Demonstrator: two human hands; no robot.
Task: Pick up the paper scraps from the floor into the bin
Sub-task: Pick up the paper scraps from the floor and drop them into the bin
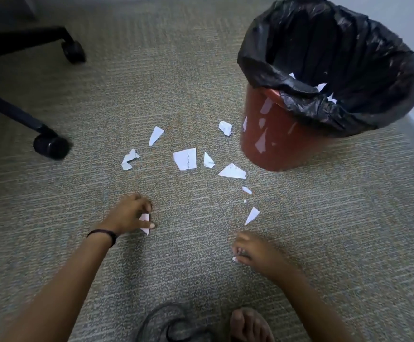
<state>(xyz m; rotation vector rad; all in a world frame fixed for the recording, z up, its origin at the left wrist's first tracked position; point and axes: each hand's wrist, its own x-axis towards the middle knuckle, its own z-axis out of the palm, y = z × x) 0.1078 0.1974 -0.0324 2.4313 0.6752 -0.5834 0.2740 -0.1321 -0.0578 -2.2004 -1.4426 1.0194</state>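
my left hand (129, 213) has its fingers (149, 225) clamped on a white scrap (144, 218) low over the carpet (77, 119), and my right hand (253, 248) has its fingers (238, 253) pinched together on a tiny white bit (234, 259). beyond them about nine paper scraps (185, 158) lie scattered on the floor between my hands and the bin (275, 141), a triangular one (251, 215) nearest my right hand. the bin, lined with a black bag (270, 67), stands up and to the right with a few white pieces (322, 87) showing inside. i judge the job early: most scraps remain.
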